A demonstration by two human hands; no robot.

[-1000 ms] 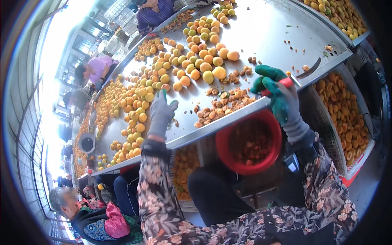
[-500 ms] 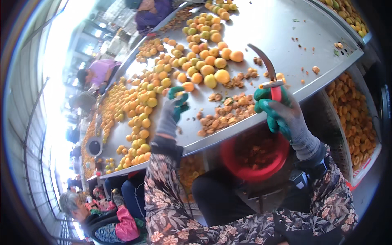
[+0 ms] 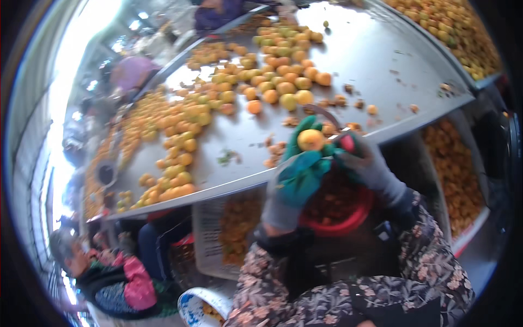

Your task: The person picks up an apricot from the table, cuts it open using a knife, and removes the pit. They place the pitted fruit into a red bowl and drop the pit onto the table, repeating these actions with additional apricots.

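Fruit (image 3: pixel 310 140), newly lifted in the cupped left hand (image 3: pixel 297 177), was above the red tub (image 3: pixel 348 225); the right hand (image 3: pixel 364 159) gripped a hooked knife (image 3: pixel 347 143) (blade contact could not be told), apparently pairing fruit with tool.

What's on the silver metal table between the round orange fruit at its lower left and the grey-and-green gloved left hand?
Head view: small green leafy scraps, then small brownish-orange pieces nearer the left hand.
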